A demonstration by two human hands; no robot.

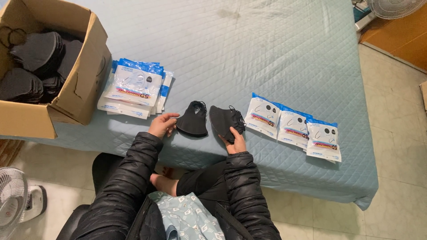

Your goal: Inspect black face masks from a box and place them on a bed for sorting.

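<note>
Two folded black face masks lie side by side near the front edge of a bed with a pale blue quilted cover [267, 58]. My left hand [162, 125] grips the left mask [193, 121] by its left edge. My right hand [235, 142] holds the right mask [224, 122] from below, fingers curled on its lower edge. Both arms wear black puffer sleeves.
A stack of empty white-and-blue mask pouches [135, 86] lies to the left. Three filled pouches [293, 126] lie in a row to the right. An open cardboard box [75, 84] of black masks stands at the far left. Fans stand on the floor at lower left [11, 202] and upper right [391, 6].
</note>
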